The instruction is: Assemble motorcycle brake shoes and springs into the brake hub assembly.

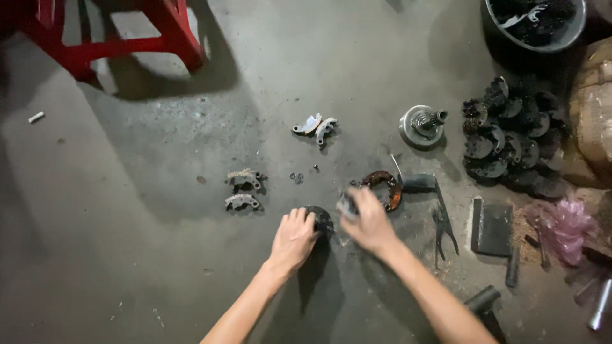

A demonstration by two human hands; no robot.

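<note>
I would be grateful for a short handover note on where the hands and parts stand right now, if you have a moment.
Left hand: fingers rest on a dark round metal part on the grey concrete floor.
Right hand: closed around a small greyish piece; blurred, so its kind is unclear.
Nearby: a rusty curved shoe just beyond the right hand, two pale shoe pairs to the left, black pliers to the right.
Done: several shoes lie loose.
Left: the dark round part is not yet set aside.
</note>
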